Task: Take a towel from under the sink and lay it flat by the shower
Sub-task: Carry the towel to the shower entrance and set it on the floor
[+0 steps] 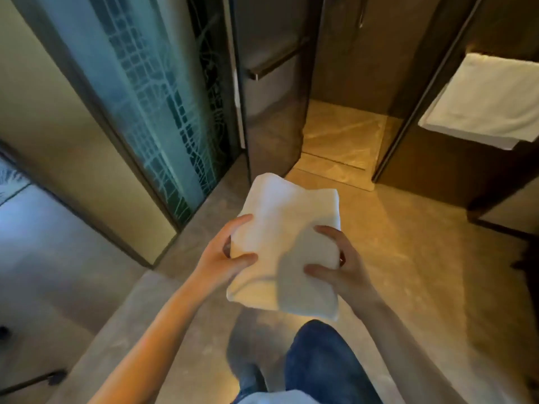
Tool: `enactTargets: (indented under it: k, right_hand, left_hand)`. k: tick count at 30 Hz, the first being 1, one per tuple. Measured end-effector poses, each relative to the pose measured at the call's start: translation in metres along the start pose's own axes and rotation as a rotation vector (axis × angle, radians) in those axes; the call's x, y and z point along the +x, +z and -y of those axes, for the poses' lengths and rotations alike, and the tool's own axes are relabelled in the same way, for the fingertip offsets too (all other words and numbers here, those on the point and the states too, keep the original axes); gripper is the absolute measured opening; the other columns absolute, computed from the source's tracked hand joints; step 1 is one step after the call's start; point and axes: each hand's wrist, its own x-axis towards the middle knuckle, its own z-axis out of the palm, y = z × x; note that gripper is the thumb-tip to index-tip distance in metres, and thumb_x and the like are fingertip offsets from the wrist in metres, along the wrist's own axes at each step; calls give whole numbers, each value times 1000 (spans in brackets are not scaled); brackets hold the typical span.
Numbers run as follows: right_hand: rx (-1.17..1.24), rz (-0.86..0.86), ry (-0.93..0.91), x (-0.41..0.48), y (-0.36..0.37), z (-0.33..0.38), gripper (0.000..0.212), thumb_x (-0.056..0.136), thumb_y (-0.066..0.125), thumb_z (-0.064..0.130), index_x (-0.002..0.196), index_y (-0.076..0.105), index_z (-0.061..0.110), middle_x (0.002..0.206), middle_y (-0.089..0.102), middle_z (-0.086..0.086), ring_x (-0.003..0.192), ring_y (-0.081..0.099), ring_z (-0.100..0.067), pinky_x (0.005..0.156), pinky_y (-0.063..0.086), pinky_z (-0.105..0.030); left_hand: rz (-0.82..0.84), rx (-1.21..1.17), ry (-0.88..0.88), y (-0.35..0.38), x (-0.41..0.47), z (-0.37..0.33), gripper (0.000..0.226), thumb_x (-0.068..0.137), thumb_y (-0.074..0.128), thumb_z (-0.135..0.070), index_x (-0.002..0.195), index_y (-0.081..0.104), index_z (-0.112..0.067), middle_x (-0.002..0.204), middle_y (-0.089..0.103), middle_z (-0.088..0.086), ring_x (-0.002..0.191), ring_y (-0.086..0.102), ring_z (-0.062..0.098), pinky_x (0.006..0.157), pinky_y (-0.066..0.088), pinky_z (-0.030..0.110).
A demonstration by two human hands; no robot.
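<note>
A folded white towel [287, 228] is held in the air in front of the shower [341, 132], above the stone floor [408, 258] just short of the shower's threshold. The left hand [224, 258] grips the towel's left edge, with its fingers [242, 220] curled over the top and the thumb pressed on the near face. The right hand [338, 269] holds the right edge the same way, its fingers [326, 230] spread and bent round the cloth. The shower's glass door [271, 83] stands open to the left of the opening. Left of the shower is a patterned glass panel [157, 97]; right of it, a second white towel [490, 103] hangs folded over a rail. A leg in blue jeans [320, 363] shows nearest the camera.
</note>
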Motion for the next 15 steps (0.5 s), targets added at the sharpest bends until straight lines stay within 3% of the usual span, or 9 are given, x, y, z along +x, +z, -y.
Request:
enactTargets:
  k: [5,9,13,15]
  right_hand:
    - [35,-149,25,55,-47,-7,71,67,81,-2,116,59,44,111,61,7,96,61,-12,74,59,-33]
    - [45,-194,19,116,-95,-11,70,67,83,4,118,58,45,111,61,11,93,61,-5,67,57,-24]
    - [7,-172,22,187,-145,-2,69,68,83,11,118,55,49,119,57,13,102,59,-10,71,58,-26]
    - [-32,-161,25,221,-169,7,70,67,83,17,117,52,54,117,53,23,102,55,-6,66,55,-19]
  left_hand:
    - [124,22,-53,37,101,-9,70,81,74,-7,122,50,-58,134,48,-23,113,56,5,87,54,37]
    - [147,38,-32,71,180,-23,71,79,75,-6,124,52,-56,139,51,-14,119,56,12,95,51,44]
    - [134,50,-16,98,255,-44,70,79,76,-7,122,52,-57,134,53,-13,109,60,6,89,55,42]
    - [142,39,-14,110,292,-54,69,78,77,-9,122,53,-56,134,53,-13,109,60,7,88,56,42]
